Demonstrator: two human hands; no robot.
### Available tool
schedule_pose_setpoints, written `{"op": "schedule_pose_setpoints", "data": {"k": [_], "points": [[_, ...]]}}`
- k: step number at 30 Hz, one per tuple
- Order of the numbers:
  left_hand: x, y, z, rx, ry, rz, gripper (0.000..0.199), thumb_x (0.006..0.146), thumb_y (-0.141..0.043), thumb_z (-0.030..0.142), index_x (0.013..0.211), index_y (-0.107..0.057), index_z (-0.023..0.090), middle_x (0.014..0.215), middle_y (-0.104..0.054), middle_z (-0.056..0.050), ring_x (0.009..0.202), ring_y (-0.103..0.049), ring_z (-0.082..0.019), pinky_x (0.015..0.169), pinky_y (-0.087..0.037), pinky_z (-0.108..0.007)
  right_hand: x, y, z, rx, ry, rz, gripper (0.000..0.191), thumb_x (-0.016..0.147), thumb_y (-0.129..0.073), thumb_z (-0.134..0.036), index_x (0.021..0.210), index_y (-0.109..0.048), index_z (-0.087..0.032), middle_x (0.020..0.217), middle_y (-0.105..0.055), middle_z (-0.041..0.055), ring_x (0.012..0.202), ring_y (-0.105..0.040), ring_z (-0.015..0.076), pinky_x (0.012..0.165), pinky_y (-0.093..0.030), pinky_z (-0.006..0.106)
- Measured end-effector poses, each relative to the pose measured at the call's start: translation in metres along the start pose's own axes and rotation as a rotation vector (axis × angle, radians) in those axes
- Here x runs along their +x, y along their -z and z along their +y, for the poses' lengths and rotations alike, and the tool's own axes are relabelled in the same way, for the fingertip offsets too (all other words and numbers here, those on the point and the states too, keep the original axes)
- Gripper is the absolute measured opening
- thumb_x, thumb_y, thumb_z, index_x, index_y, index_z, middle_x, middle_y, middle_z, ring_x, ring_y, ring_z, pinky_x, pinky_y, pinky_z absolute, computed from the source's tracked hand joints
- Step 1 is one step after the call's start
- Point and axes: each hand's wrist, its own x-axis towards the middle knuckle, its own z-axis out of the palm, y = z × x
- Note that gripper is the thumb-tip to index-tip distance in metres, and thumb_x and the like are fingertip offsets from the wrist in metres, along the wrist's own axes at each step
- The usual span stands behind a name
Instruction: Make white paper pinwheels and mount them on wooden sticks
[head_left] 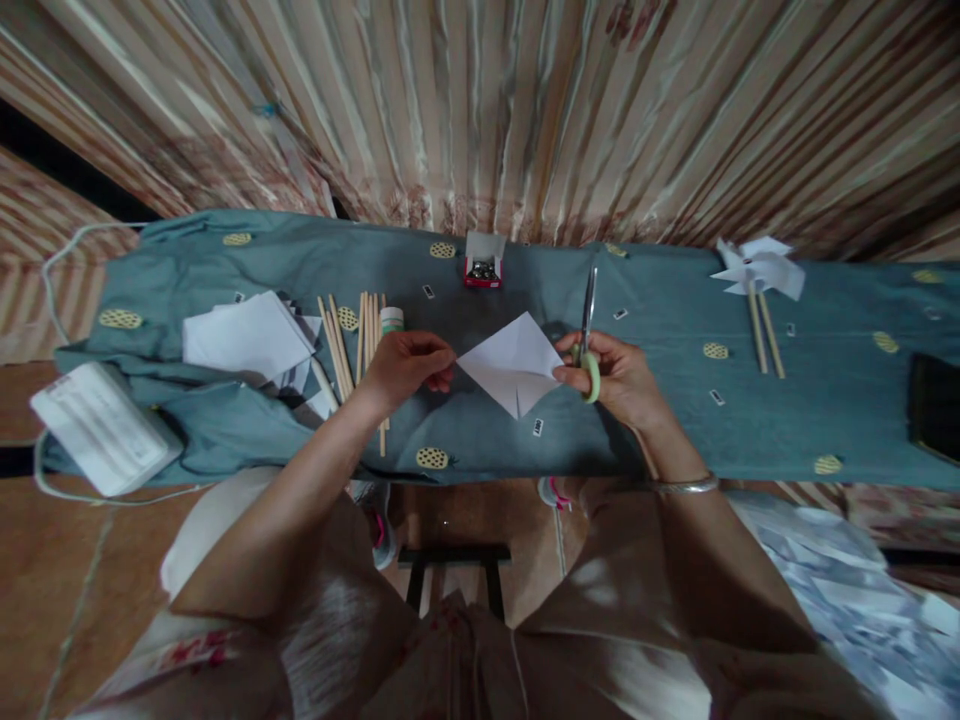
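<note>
A white paper square (510, 362), turned cornerwise, is held up between my two hands over the cloth. It has crease lines and a slit running in from its near corner. My left hand (411, 368) pinches the left corner. My right hand (616, 378) grips the right corner between thumb and finger. Scissors (590, 340) with pale green handles are also in my right hand, their blades pointing away from me and looking closed. Beside my left hand stand a glue stick (391, 320) and several wooden sticks (367, 325).
A stack of white paper (251, 340) lies left, near a white power box (105, 430) with a cable. An open red box of small metal pieces (484, 270) sits at the back. Paper pinwheels on sticks (761, 280) and a dark object (934, 405) are right, on the green cloth (660, 420).
</note>
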Motion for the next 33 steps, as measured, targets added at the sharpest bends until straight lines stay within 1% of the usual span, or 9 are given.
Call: {"op": "schedule_pose_setpoints", "data": {"k": [4,8,11,14,16,19,22,28,33], "points": [[0.000,-0.001,-0.001,-0.080,-0.045,0.048,0.015,0.064,-0.073,0.029,0.063,-0.067,0.015,0.049,-0.062,0.001,0.040,-0.056,-0.010,0.041,-0.042,-0.020,0.003,-0.002,0.001,0.079,0.037,0.140,0.035,0.050,-0.087,-0.029,0.080,-0.070,-0.023,0.064,-0.062,-0.0063,0.059,-0.053,0.0098,0.056,-0.045,0.023],[-0.005,-0.023,-0.016,-0.217,-0.031,-0.015,0.029,0.062,-0.082,0.035,0.080,-0.072,0.014,0.070,-0.073,-0.003,0.055,-0.067,-0.014,0.052,-0.051,-0.024,0.004,-0.021,0.006,0.194,0.036,0.249,0.039,0.050,-0.088,-0.033,0.082,-0.067,-0.022,0.065,-0.061,-0.0074,0.057,-0.052,0.0084,0.055,-0.042,0.022],[-0.010,-0.043,-0.028,-0.291,-0.032,-0.121,0.049,0.049,-0.091,0.029,0.093,-0.072,0.017,0.092,-0.077,-0.005,0.082,-0.074,-0.019,0.076,-0.057,-0.031,0.002,-0.041,0.012,0.212,-0.002,0.218,0.043,0.051,-0.088,-0.036,0.084,-0.063,-0.023,0.064,-0.059,-0.0086,0.055,-0.049,0.0077,0.052,-0.039,0.022],[-0.013,-0.054,-0.031,-0.223,-0.075,-0.129,0.042,0.053,-0.091,0.034,0.085,-0.070,0.016,0.090,-0.076,-0.005,0.088,-0.072,-0.019,0.088,-0.055,-0.034,-0.002,-0.059,0.014,0.216,-0.044,0.155,0.049,0.048,-0.089,-0.039,0.084,-0.059,-0.023,0.060,-0.055,-0.0102,0.053,-0.047,0.0074,0.050,-0.038,0.022],[-0.014,-0.055,-0.029,-0.211,-0.106,-0.085,0.039,0.058,-0.088,0.038,0.085,-0.069,0.016,0.089,-0.075,-0.004,0.087,-0.071,-0.019,0.087,-0.054,-0.034,-0.004,-0.068,0.015,0.214,-0.061,0.114,0.051,0.047,-0.089,-0.041,0.082,-0.056,-0.023,0.056,-0.051,-0.0111,0.051,-0.046,0.0074,0.050,-0.038,0.022],[-0.014,-0.052,-0.027,-0.192,-0.121,-0.004,0.033,0.063,-0.082,0.041,0.080,-0.067,0.017,0.081,-0.072,-0.002,0.079,-0.068,-0.016,0.078,-0.054,-0.030,-0.006,-0.075,0.014,0.200,-0.069,0.072,0.052,0.048,-0.089,-0.045,0.080,-0.055,-0.023,0.058,-0.053,-0.0101,0.052,-0.047,0.0075,0.050,-0.040,0.022],[-0.012,-0.049,-0.028,-0.192,-0.113,0.055,0.027,0.064,-0.078,0.038,0.075,-0.066,0.016,0.072,-0.068,0.000,0.068,-0.063,-0.013,0.068,-0.052,-0.026,-0.006,-0.078,0.015,0.182,-0.066,0.054,0.053,0.048,-0.088,-0.049,0.081,-0.055,-0.023,0.063,-0.057,-0.0084,0.054,-0.050,0.0083,0.051,-0.042,0.023],[-0.013,-0.050,-0.031,-0.187,-0.041,0.134,0.018,0.063,-0.073,0.029,0.063,-0.063,0.015,0.063,-0.064,0.000,0.059,-0.059,-0.012,0.060,-0.052,-0.025,-0.004,-0.081,0.021,0.191,-0.068,0.022,0.053,0.049,-0.087,-0.051,0.083,-0.056,-0.024,0.067,-0.060,-0.0060,0.063,-0.055,0.0122,0.060,-0.048,0.026],[-0.011,-0.049,-0.030,-0.234,-0.075,0.191,0.026,0.063,-0.079,0.032,0.074,-0.065,0.014,0.072,-0.068,-0.001,0.062,-0.060,-0.012,0.059,-0.053,-0.025,-0.007,-0.081,0.017,0.223,-0.049,-0.041,0.052,0.049,-0.089,-0.053,0.079,-0.057,-0.024,0.067,-0.062,-0.0053,0.064,-0.056,0.0129,0.062,-0.049,0.027]]}}
